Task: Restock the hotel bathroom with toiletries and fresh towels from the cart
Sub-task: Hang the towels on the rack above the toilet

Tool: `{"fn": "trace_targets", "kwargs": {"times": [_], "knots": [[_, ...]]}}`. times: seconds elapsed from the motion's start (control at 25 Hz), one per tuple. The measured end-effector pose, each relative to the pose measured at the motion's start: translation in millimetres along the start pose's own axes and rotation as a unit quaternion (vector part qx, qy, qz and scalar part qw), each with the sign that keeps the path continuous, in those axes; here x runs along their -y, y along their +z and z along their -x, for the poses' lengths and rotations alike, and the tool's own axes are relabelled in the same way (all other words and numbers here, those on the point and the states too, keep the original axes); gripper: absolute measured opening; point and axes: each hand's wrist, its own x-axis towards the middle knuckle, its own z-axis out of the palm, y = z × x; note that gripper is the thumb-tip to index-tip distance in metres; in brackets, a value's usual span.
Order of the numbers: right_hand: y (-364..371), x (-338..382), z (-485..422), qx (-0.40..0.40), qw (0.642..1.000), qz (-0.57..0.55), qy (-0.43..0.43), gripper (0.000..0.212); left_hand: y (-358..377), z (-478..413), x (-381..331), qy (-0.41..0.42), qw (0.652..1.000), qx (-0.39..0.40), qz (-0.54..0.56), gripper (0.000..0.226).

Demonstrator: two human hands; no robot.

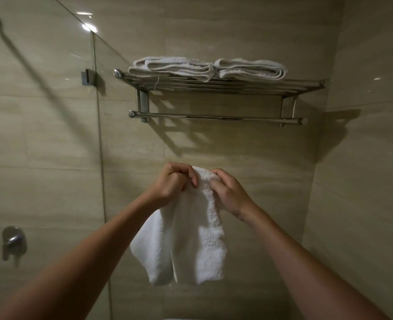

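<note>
Tiled wall [248, 146] behind, left hand [171, 183] and right hand [229, 192] pinch the white towel [190, 239] by its top edge, apparently to hang it on the bare rail [214, 117].

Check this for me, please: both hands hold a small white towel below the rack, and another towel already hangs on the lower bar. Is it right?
Not quite. In the head view nothing hangs on the lower bar; the folded towels lie on the top shelf. The left hand and right hand do hold the small white towel below that bar.
</note>
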Motion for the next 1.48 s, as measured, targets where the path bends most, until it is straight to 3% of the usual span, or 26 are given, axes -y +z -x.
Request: {"fn": "trace_targets", "kwargs": {"times": [0.2,0.36,0.52,0.8,0.92,1.0,1.2,1.36,1.48], "knots": [[-6.6,-3.8,-27.4,-0.002,0.999,0.006,-0.04,0.025,-13.0,-29.1,11.1,0.027,0.998,-0.057,-0.018,0.028],[-2.3,1.8,-50.9,-0.099,0.991,0.062,-0.072,0.035,-34.7,-46.4,19.8,0.045,0.995,-0.068,-0.064,0.033],[3.9,18.5,-83.0,-0.182,0.968,0.116,-0.128,0.031,-63.6,-58.6,28.1,0.067,0.982,-0.065,-0.164,0.038],[22.1,42.6,-130.0,-0.199,0.932,0.238,-0.188,0.041,-101.4,-83.4,28.0,0.085,0.956,-0.029,-0.279,0.066],[29.5,47.4,-152.0,-0.195,0.925,0.278,-0.17,0.044,-114.7,-95.5,30.1,0.1,0.941,-0.009,-0.324,0.078],[36.3,50.2,-166.8,-0.194,0.907,0.331,-0.173,0.037,-123.5,-106.8,34.5,0.112,0.928,-0.009,-0.354,0.081],[60.0,58.0,-197.0,-0.232,0.814,0.508,-0.158,0.033,-131.5,-137.6,44.2,0.107,0.908,-0.026,-0.403,0.08],[79.8,63.6,-217.8,-0.236,0.793,0.543,-0.146,0.05,-140.3,-163.9,46.6,0.118,0.9,-0.063,-0.415,0.079],[80.0,66.3,-232.7,-0.238,0.777,0.565,-0.144,0.048,-139.1,-176.6,48.3,0.117,0.892,-0.097,-0.427,0.077]]}}
